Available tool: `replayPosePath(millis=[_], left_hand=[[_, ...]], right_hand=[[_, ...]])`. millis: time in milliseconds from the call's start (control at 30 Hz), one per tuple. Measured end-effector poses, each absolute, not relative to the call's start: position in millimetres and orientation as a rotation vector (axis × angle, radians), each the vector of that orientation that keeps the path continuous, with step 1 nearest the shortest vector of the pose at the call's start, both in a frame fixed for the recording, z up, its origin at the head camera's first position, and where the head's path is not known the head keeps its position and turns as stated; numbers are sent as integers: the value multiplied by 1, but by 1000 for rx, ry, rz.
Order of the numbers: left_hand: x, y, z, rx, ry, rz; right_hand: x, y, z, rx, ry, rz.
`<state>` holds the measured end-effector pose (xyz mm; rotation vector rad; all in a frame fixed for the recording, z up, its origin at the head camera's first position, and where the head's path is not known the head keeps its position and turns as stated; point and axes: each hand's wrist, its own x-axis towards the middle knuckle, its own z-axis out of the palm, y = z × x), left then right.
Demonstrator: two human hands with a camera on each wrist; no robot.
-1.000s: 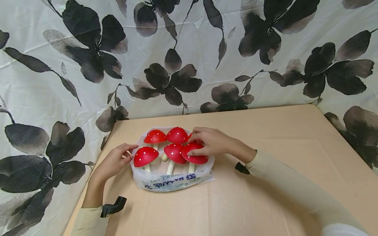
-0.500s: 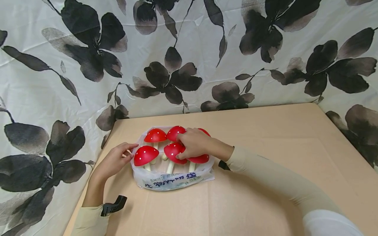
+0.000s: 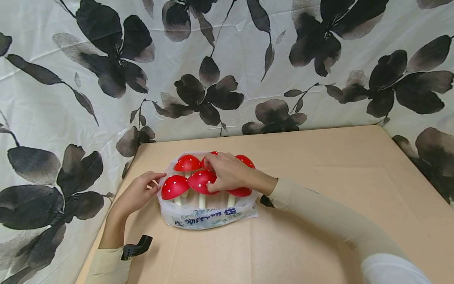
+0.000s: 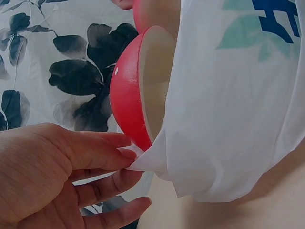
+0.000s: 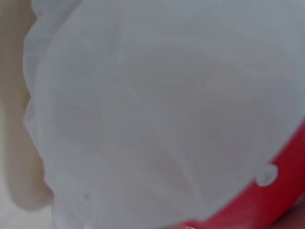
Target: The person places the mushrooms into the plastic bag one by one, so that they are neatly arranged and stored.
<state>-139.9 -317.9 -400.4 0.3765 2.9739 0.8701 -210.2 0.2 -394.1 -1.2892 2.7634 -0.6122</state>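
Observation:
Several toy mushrooms with white-dotted red caps and pale stems stand in a white plastic bag (image 3: 207,223) printed with blue characters. My right hand (image 3: 230,171) grips the cap of the middle front mushroom (image 3: 198,182), thumb at the near side and fingers over the far side. Part of that cap is hidden under the hand. At the bag's left edge, my left hand (image 3: 139,193) pinches the plastic between thumb and fingers. A red mushroom cap (image 4: 127,90) rises right beside those fingertips in the left wrist view. The right wrist view shows mostly bag plastic and a red cap edge (image 5: 257,205).
The bag sits on a tan tabletop (image 3: 301,252), toward its far left. A white cloth with dark flowers (image 3: 213,39) hangs behind the table and along its left side. Other caps surround the right hand, including a back right mushroom (image 3: 245,160).
My right hand has moved left from the front right mushroom to the middle one, whose cap has shifted slightly left and up. The left hand stays at the bag's edge.

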Motion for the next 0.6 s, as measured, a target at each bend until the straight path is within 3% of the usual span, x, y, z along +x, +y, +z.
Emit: replayPosePath(millis=[400, 600], left_hand=[[-140, -320, -401, 388, 2982, 845], [-140, -318, -400, 358, 2968, 845]], right_hand=[[-215, 47, -369, -1211, 2640, -687], [-212, 56, -376, -1267, 2621, -573]])
